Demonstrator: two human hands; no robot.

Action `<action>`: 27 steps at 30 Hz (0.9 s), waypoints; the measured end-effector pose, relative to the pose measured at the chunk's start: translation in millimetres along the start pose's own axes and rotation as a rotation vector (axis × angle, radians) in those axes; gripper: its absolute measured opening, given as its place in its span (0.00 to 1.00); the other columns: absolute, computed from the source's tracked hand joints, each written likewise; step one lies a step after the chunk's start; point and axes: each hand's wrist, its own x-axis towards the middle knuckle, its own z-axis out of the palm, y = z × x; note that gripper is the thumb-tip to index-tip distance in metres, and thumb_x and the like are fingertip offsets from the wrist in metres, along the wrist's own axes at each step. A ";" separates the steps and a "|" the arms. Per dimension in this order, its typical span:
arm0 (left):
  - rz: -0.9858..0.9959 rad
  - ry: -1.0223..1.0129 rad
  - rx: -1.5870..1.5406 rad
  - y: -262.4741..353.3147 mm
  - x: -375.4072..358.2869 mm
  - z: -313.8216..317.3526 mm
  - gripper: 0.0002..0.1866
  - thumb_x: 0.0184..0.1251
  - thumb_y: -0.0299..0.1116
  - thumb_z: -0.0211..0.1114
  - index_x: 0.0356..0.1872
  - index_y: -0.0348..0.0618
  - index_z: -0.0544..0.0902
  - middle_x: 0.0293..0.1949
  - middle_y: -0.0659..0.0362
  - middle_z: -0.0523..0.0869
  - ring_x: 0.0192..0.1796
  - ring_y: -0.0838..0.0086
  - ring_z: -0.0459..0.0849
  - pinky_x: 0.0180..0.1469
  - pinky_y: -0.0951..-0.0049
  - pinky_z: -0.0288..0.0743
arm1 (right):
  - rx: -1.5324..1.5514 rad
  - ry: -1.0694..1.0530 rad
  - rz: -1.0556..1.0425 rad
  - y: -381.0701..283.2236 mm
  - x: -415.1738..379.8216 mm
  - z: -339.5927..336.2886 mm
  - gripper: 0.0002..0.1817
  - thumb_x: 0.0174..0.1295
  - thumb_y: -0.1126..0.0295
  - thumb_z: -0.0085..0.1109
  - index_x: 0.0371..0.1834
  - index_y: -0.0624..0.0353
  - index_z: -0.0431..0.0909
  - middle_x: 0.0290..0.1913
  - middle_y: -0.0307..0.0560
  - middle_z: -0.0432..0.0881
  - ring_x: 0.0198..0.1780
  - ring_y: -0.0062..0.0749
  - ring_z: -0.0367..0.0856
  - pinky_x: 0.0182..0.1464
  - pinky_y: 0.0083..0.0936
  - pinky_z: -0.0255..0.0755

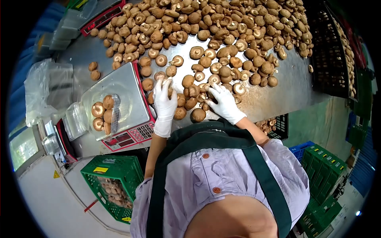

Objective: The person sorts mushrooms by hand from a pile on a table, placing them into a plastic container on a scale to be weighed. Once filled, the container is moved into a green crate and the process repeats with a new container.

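Note:
Many brown shiitake mushrooms [198, 52] lie on a metal table, heaped at the back and looser toward me. My left hand [164, 104], in a white glove, is by the scale's right edge, its fingers curled over a mushroom [160, 75]; the fingers partly hide the grip. My right hand [225, 104], also gloved, reaches into the loose mushrooms with fingers apart, fingertips touching some of them. Left of my left hand is a red-edged scale [147, 95], and on its plate a clear plastic tray [115, 113] holds several mushrooms.
A black crate [320, 51] of mushrooms stands at the table's right end. Clear plastic bags [41, 89] and trays sit at the left. A second scale [104, 18] is at the back left. Below the table are a green crate [113, 158] and, at right, stacked green crates [323, 166].

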 end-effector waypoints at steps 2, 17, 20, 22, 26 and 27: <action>0.061 -0.103 -0.057 5.0 -1.2 -3.4 0.24 0.49 0.19 0.63 0.51 0.44 0.77 0.57 0.48 0.72 0.61 0.56 0.70 0.62 0.64 0.65 | 0.017 -0.036 0.024 8.4 -7.0 -1.2 0.20 0.51 0.61 0.64 0.46 0.57 0.78 0.53 0.50 0.77 0.57 0.46 0.71 0.57 0.36 0.66; -0.145 -0.389 -0.067 -2.8 -27.6 -9.4 0.41 0.40 0.26 0.73 0.62 0.48 0.68 0.52 0.53 0.77 0.56 0.58 0.75 0.57 0.64 0.69 | 0.066 0.072 0.057 18.3 -3.8 -10.3 0.14 0.51 0.68 0.63 0.42 0.58 0.80 0.47 0.50 0.81 0.52 0.45 0.75 0.55 0.35 0.70; -0.106 -0.267 -0.104 3.6 -27.3 -9.1 0.39 0.39 0.26 0.73 0.60 0.44 0.69 0.50 0.48 0.77 0.53 0.56 0.75 0.54 0.62 0.70 | 0.056 0.079 0.046 8.8 2.0 -12.8 0.14 0.51 0.68 0.62 0.42 0.58 0.80 0.45 0.50 0.81 0.52 0.44 0.75 0.55 0.34 0.70; -0.099 -0.217 -0.133 3.1 -27.0 -9.1 0.39 0.39 0.26 0.74 0.60 0.43 0.70 0.50 0.49 0.77 0.53 0.57 0.75 0.54 0.62 0.70 | 0.054 0.040 0.045 9.4 4.7 -6.8 0.17 0.51 0.66 0.63 0.45 0.58 0.79 0.48 0.50 0.80 0.54 0.44 0.74 0.56 0.36 0.67; -0.178 -0.111 -0.174 -4.6 -26.9 -7.3 0.39 0.38 0.26 0.76 0.59 0.42 0.71 0.52 0.52 0.77 0.52 0.61 0.76 0.53 0.67 0.71 | -0.087 -0.021 -0.010 -6.8 16.9 3.9 0.28 0.48 0.62 0.65 0.55 0.55 0.71 0.57 0.52 0.73 0.60 0.46 0.67 0.61 0.40 0.60; -0.270 -0.114 -0.215 -2.2 -24.2 -10.0 0.36 0.41 0.25 0.75 0.58 0.41 0.72 0.51 0.53 0.78 0.49 0.66 0.78 0.50 0.71 0.73 | -0.124 0.017 -0.049 -9.0 22.4 8.2 0.28 0.48 0.62 0.64 0.55 0.55 0.71 0.56 0.51 0.73 0.60 0.46 0.68 0.61 0.40 0.60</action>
